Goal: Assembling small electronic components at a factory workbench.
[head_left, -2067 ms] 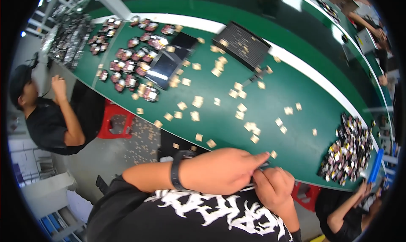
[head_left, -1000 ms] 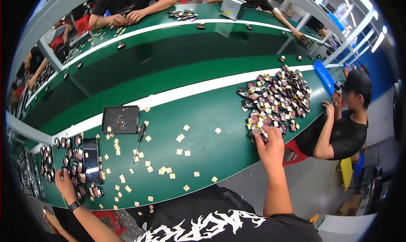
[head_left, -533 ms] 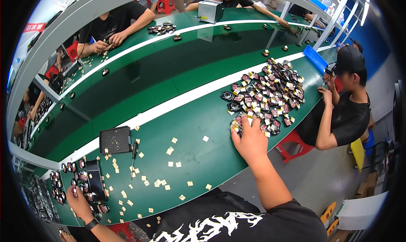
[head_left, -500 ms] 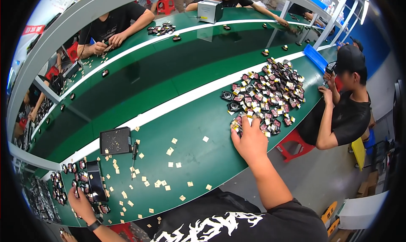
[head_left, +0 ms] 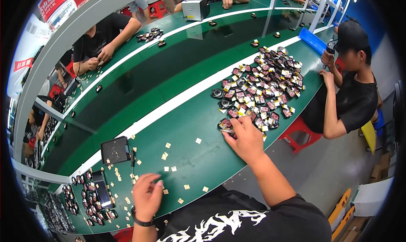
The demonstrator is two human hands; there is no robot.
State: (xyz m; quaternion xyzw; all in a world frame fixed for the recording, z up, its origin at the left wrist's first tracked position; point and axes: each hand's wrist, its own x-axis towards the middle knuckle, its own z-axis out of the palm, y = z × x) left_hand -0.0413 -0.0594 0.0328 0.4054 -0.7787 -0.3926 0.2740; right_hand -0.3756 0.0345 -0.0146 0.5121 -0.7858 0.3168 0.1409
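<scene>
The left hand (head_left: 148, 195) hovers over the smooth green tabletop (head_left: 182, 134), fingers half curled and loosely parted from the thumb; its palm is turned out of sight. A black wristband (head_left: 143, 218) circles that wrist. The right hand (head_left: 247, 138) bends over a squarish, black-cased module (head_left: 225, 123) at the near edge of a jumbled pile (head_left: 270, 81) of similar pieces, with dark red faces, white labels and yellow tabs. A slim pale strip shows by its thumb; whether the fingers pinch the module or merely rest on it, I cannot tell, as they cover part of it.

Thin, pale square chips (head_left: 198, 141) lie scattered between the hands. A shallow black tray (head_left: 122, 153) with a finely textured floor sits beside a slender screwdriver (head_left: 133, 158), whose lower end is hard to make out. Farther left, a glossy black panel (head_left: 102, 190) adjoins more modules, blurred toward the dark rim.
</scene>
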